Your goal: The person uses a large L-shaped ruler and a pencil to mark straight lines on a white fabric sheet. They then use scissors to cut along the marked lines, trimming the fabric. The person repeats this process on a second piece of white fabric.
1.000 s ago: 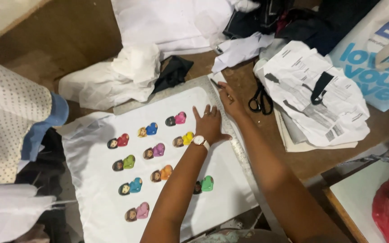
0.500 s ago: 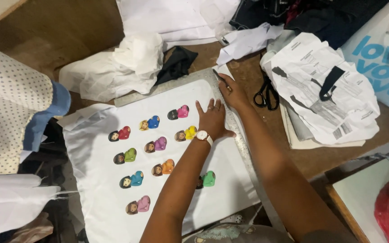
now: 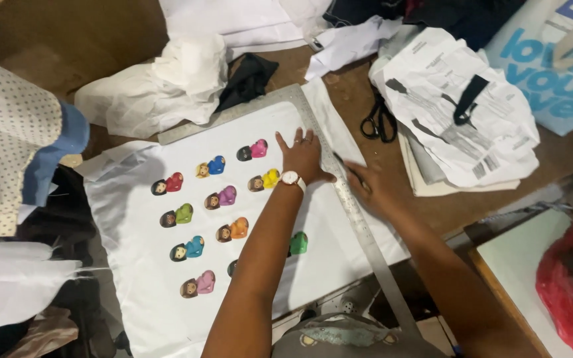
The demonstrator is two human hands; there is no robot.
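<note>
A white fabric sheet (image 3: pixel 134 219) printed with several small colourful figures (image 3: pixel 220 197) lies flat on the brown table. A metal L-shaped ruler (image 3: pixel 361 225) runs along the sheet's far and right edges. My left hand (image 3: pixel 303 154), with a wristwatch, lies flat with fingers spread on the fabric against the ruler's long arm. My right hand (image 3: pixel 368 187) is just right of the ruler at mid-length, blurred, closed on a thin dark marking tool (image 3: pixel 339 159) whose tip touches the ruler's edge.
Black scissors (image 3: pixel 376 119) lie right of the ruler, beside crumpled printed paper (image 3: pixel 452 99) and a blue-and-white bag (image 3: pixel 552 73). Crumpled white cloth (image 3: pixel 147 93) and black cloth (image 3: pixel 247 79) sit beyond the sheet. Dotted fabric (image 3: pixel 1 146) is left, a red plastic bag (image 3: pixel 568 285) lower right.
My right hand has slid with the marking tool along the ruler's edge, from its far corner toward me. My left hand has stayed pressed flat in place.
</note>
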